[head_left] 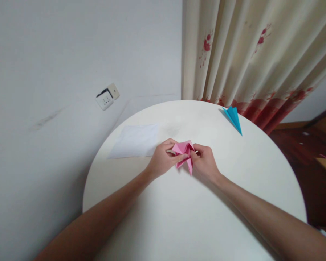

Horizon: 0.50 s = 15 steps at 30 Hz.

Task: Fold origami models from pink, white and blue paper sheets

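Two hands pinch a half-folded pink paper over a round white table.

The left hand [163,159] and right hand [205,161] meet above the middle of the table [179,217], each closed in a pinch on a side of the pink paper [184,152], which is lifted just clear of the top so its flaps hang free, likely to let both sides be worked at once. A white sheet [135,139] lies flat just beyond the left hand. Farther off, near the far edge by the curtain [247,54], a folded blue paper [233,117] rests well apart, out of the hands' way.
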Each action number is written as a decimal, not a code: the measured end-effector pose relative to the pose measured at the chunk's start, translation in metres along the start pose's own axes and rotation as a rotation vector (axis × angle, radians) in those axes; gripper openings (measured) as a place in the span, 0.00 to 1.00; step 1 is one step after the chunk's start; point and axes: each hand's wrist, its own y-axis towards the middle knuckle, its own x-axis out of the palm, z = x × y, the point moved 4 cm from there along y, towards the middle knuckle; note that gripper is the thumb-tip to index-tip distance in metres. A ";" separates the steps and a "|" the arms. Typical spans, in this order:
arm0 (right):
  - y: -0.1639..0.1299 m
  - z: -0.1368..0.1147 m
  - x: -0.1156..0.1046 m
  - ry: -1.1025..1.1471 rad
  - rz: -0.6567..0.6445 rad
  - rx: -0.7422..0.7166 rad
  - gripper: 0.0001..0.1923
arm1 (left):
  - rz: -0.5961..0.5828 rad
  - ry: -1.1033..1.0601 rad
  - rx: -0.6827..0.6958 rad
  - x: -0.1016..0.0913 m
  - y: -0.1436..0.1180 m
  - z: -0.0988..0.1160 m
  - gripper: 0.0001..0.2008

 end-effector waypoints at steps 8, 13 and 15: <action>0.000 -0.002 0.003 0.089 -0.028 0.049 0.17 | 0.079 0.062 0.011 -0.001 0.000 -0.006 0.14; 0.001 -0.003 0.003 0.169 -0.058 0.052 0.24 | 0.104 0.129 0.081 -0.007 0.000 -0.006 0.11; 0.002 -0.004 0.001 0.164 -0.064 0.052 0.26 | 0.092 0.144 0.108 -0.008 -0.001 -0.003 0.10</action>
